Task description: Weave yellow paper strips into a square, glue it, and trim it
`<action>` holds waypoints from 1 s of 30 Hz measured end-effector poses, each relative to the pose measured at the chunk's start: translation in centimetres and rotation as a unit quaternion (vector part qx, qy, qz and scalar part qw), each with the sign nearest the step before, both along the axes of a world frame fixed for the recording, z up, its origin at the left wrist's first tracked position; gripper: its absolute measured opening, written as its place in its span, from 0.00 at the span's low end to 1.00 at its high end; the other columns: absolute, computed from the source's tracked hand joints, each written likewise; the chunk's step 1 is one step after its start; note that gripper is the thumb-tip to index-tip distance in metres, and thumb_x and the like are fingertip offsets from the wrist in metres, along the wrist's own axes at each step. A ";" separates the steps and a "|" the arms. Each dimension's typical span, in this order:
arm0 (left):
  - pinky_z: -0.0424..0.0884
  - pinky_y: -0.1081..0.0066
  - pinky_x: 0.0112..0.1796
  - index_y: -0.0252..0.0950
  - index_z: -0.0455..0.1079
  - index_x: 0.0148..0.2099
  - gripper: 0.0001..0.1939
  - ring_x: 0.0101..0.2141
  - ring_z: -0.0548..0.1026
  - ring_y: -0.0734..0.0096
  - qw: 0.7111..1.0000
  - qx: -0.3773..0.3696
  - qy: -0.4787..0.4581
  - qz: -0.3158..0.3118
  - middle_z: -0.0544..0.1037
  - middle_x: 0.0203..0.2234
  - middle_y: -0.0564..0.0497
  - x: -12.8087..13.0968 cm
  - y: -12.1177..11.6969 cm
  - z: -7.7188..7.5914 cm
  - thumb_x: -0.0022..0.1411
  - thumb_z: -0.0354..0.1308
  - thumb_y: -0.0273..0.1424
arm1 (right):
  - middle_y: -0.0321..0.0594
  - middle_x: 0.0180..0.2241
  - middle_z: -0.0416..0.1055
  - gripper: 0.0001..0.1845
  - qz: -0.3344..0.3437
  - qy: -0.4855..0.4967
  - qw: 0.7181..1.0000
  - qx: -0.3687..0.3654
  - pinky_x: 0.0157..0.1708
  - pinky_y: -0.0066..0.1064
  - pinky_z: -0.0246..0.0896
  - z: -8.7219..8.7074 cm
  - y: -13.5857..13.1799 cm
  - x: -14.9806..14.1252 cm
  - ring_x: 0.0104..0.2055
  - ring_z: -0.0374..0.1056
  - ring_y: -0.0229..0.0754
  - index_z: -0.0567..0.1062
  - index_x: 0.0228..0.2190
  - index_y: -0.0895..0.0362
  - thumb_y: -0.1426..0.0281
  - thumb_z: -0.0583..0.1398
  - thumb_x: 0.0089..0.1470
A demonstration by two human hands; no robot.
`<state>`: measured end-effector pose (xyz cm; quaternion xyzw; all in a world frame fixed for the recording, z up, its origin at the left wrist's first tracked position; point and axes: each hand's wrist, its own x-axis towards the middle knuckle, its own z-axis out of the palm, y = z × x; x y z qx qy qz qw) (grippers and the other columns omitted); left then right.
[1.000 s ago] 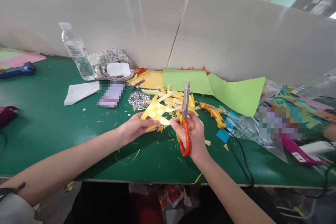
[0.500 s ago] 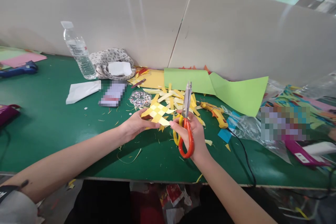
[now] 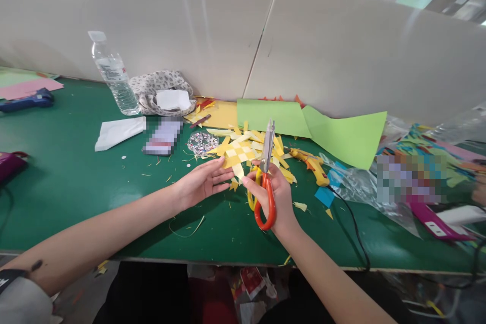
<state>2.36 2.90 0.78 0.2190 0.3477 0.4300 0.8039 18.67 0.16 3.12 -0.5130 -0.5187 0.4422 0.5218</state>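
A woven piece of yellow and pale-yellow paper strips (image 3: 240, 153), checkered, is held over the table between my hands. My left hand (image 3: 199, 185) is open, its fingers stretched out beside the piece's lower left edge, the fingertips at or just touching it. My right hand (image 3: 281, 197) is wrapped round a pair of scissors (image 3: 268, 182) with one red and one yellow handle loop, the blades pointing up and away. Its thumb and finger also pinch a pale strip end of the woven piece. Cut yellow paper strips (image 3: 283, 159) lie in a heap just behind.
Behind the heap lie green paper sheets (image 3: 273, 115). A yellow glue gun (image 3: 313, 164) with a black cord sits to the right, near clear plastic film (image 3: 360, 187). On the left are a round case of small beads (image 3: 203, 143), a phone (image 3: 163, 135), tissue (image 3: 119, 132) and a water bottle (image 3: 116, 78).
My left hand's fingers have let go of the woven piece and straightened. The piece has turned and shifted slightly right; the scissors have moved slightly left in my right hand.
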 end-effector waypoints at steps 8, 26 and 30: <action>0.73 0.77 0.32 0.36 0.65 0.42 0.19 0.30 0.77 0.76 0.998 0.031 0.060 0.000 0.77 0.29 0.52 0.2 -0.6 0.3 0.48 0.66 0.23 | 0.30 0.23 0.68 0.22 0.022 0.013 1.000 0.002 0.27 0.30 0.64 -0.3 -0.2 -0.1 0.25 0.65 0.36 0.66 0.36 0.53 0.68 0.66 0.37; 0.71 0.84 0.31 0.34 0.67 0.41 0.22 0.28 0.75 0.82 0.990 0.106 -0.020 0.092 0.76 0.28 0.55 -0.6 0.0 0.8 0.44 0.65 0.15 | 0.35 0.26 0.71 0.18 0.065 -0.323 0.938 0.105 0.27 0.28 0.62 0.8 -1.5 1.3 0.26 0.67 0.38 0.68 0.39 0.54 0.61 0.61 0.45; 0.72 0.82 0.32 0.35 0.67 0.40 0.21 0.27 0.74 0.82 0.988 0.105 -0.036 0.107 0.76 0.27 0.57 -0.6 0.1 0.8 0.44 0.65 0.16 | 0.35 0.25 0.72 0.23 0.018 -0.461 0.876 0.141 0.23 0.28 0.59 0.7 -1.9 1.9 0.21 0.64 0.37 0.70 0.40 0.55 0.56 0.61 0.44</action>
